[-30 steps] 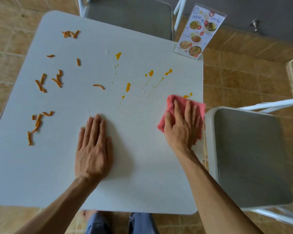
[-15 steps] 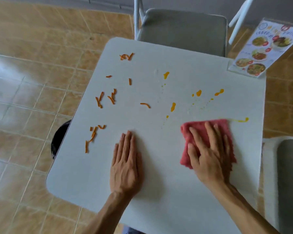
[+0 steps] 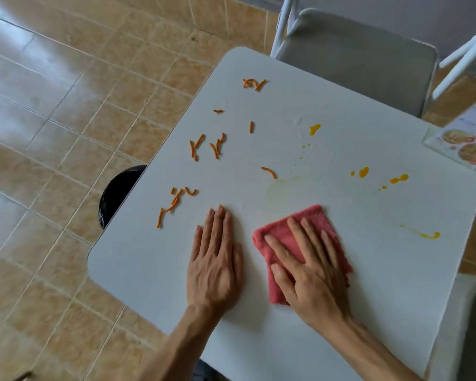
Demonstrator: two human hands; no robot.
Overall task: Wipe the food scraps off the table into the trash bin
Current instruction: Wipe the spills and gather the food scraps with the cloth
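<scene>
A right hand point(image 3: 311, 268) presses flat, fingers spread, on a pink cloth point(image 3: 313, 218) atop the white worktop point(image 3: 341, 149); the left hand point(image 3: 216, 261) lies flat with fingers together. Orange scraps point(image 3: 204, 145) lie near the left edge, above a black bin point(image 3: 121, 188). The menu card's point(image 3: 467, 141) lettering is unreadable.

I saw the right hand point(image 3: 311, 273) pressed flat on a pink cloth point(image 3: 311, 224) on the white table point(image 3: 368, 270), the left hand point(image 3: 216, 259) flat just beside the cloth. Orange scraps point(image 3: 204, 147) lay beyond the cloth; a black bin point(image 3: 118, 191) showed past the table's left edge.
</scene>
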